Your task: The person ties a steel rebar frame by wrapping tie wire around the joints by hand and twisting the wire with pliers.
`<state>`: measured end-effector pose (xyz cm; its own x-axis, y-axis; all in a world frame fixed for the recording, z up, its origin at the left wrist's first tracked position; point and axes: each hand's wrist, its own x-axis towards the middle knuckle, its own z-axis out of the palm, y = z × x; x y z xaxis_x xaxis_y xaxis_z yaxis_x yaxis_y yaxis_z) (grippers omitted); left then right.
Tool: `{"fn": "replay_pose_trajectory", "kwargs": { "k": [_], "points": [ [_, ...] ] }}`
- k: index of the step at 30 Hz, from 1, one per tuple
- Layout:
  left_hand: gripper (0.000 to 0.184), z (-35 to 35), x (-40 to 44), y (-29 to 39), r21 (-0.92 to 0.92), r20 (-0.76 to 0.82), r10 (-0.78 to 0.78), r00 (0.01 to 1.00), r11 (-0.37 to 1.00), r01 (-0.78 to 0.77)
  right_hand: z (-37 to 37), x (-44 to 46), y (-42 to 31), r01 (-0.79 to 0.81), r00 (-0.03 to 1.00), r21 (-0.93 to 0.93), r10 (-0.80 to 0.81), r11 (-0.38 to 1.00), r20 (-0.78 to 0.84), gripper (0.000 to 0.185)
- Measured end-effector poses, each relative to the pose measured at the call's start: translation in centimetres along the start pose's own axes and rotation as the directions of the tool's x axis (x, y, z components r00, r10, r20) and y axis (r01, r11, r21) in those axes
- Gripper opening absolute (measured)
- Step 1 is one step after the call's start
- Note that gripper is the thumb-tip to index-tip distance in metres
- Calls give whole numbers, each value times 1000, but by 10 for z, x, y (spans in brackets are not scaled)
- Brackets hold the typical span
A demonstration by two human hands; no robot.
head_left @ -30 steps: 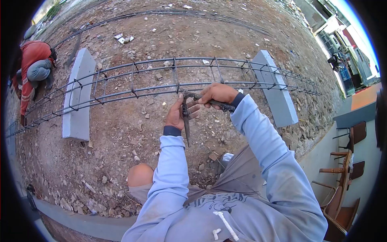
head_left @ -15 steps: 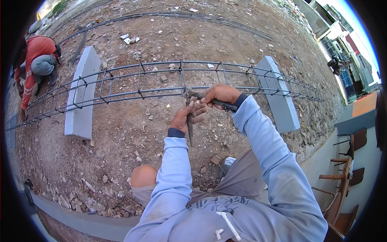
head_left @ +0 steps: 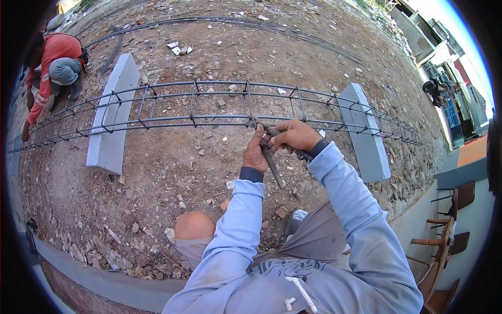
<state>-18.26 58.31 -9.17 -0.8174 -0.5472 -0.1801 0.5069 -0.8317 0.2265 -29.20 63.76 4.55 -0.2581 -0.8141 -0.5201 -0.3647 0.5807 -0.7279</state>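
Note:
A long rebar cage (head_left: pixel 219 124) of thin bars and square ties lies across two grey blocks, the left one (head_left: pixel 112 118) and the right one (head_left: pixel 366 136). Dark pincers (head_left: pixel 274 166) touch the near lower bar with their head, one handle pointing down toward me. My right hand (head_left: pixel 298 137) is wrapped round the other handle. Close beside it, my left hand (head_left: pixel 255 152) is closed at the pincers, thumb up near their head; its fingers are partly hidden.
At the far left a co-worker in a red top (head_left: pixel 57 49) crouches with a hand at the cage's end. Long loose bars (head_left: pixel 230 20) lie on the rubble-strewn ground beyond. Brown chairs (head_left: pixel 463 196) stand at the right by a wall.
The pincers' lower handle has swung to the right, and my left hand has gone from spread fingers to closed at the tool. The view has shifted slightly.

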Motion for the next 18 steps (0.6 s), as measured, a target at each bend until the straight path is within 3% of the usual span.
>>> {"fn": "replay_pose_trajectory", "kwargs": {
  "k": [2, 3, 6, 9, 12, 16, 18],
  "points": [
    [32, 1, 3, -3, 8, -98, -3, 995, 1000, 4, 3, 2, 9, 53, 998, -9, -53, 999, -32, 30],
    [33, 6, 2, -2, 13, -148, -6, 989, 1000, 8, 4, 1, 10, 136, 985, -253, -159, 958, -73, 36],
    [35, 16, -3, 4, 104, -240, -42, 970, 992, 68, 14, -3, 14, 148, 968, -297, -200, 943, -152, 39],
    [34, 9, 1, 3, 160, -214, -12, 977, 986, 47, 22, 1, 22, 156, 974, -200, -184, 967, -131, 38],
    [28, 20, -4, 4, 111, -171, 16, 985, 994, 3, 38, -11, 18, 179, 933, -339, -268, 924, -239, 40],
    [23, 24, -4, 2, 37, -180, -2, 984, 999, 9, 48, -14, 26, 64, 940, -263, -147, 963, -309, 41],
    [22, 19, -1, 1, 49, -198, -5, 980, 999, 15, 50, -28, 23, 61, 921, -392, -203, 918, -332, 49]
  ]
}}
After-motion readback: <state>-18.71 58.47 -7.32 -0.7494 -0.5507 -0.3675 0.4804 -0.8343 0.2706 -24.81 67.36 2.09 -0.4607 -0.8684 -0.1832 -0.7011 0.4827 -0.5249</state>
